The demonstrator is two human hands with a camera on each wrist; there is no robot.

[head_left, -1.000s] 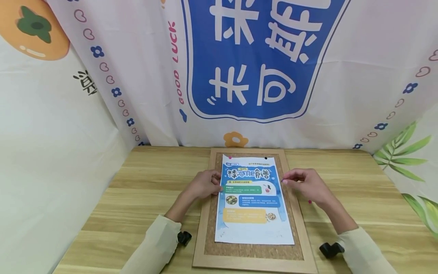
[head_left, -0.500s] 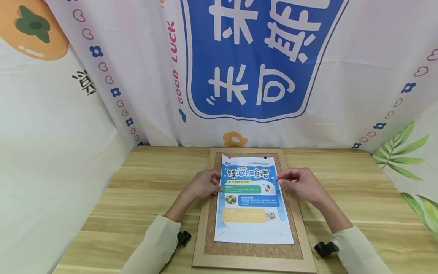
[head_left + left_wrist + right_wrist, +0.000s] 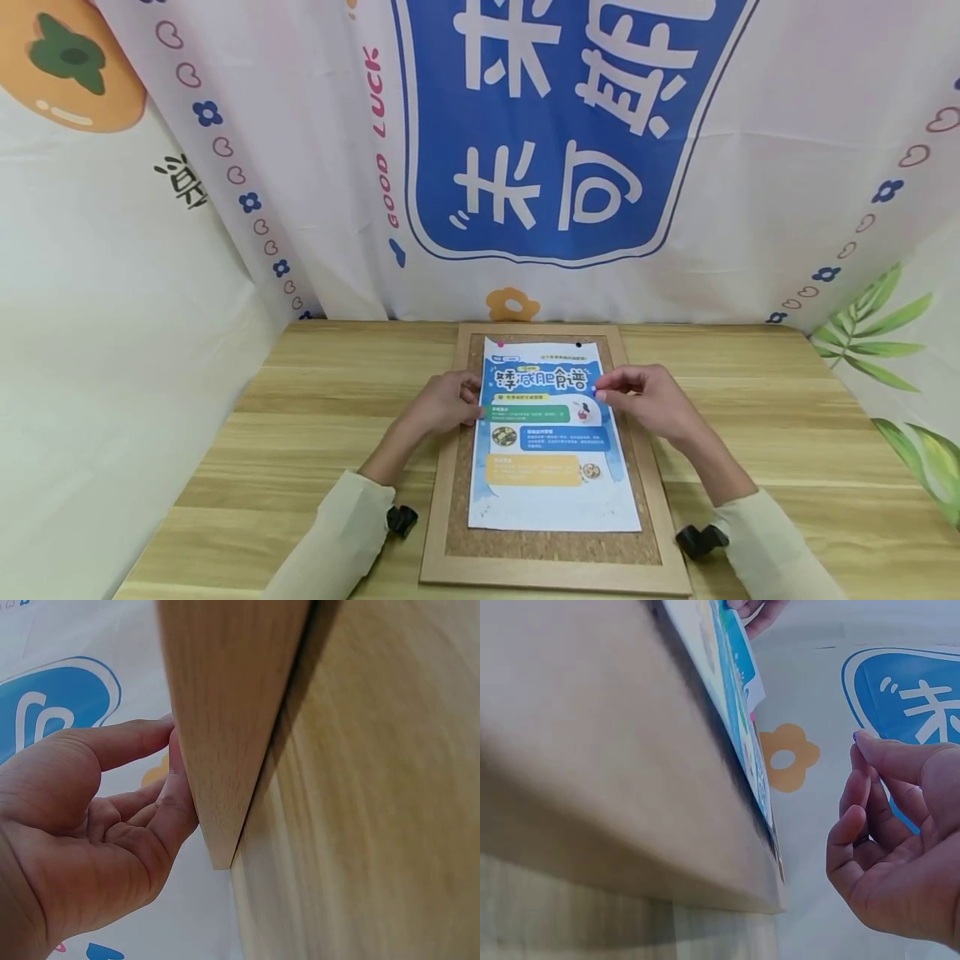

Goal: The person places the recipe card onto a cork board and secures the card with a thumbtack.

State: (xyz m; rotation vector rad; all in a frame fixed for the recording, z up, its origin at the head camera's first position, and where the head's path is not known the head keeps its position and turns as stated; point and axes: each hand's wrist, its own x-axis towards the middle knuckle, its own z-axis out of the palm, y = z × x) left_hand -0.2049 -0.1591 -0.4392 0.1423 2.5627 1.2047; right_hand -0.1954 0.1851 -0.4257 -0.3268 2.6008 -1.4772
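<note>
A printed poster sheet [image 3: 555, 504] lies on a wood-framed cork board [image 3: 555, 547]. At its top edge sit a pink push pin [image 3: 501, 343] and a black push pin [image 3: 578, 344]. My left hand [image 3: 446, 404] is at the sheet's left edge, thumb and forefinger pinching there; in the left wrist view the frame hides their tips. Over the sheet's upper right edge, my right hand [image 3: 648, 402] pinches a small purple push pin [image 3: 856, 736] between thumb and forefinger. The right wrist view shows that pin raised above the sheet.
The board rests on a wood-grain table [image 3: 300, 467]. A printed curtain [image 3: 330, 208] hangs behind the table's far edge. Black wrist devices [image 3: 401, 521] sit at the sleeves.
My right hand has moved left with the purple push pin, from beside the sheet to over its right edge. A pink pin on the table is now hidden. The left hand stays put.
</note>
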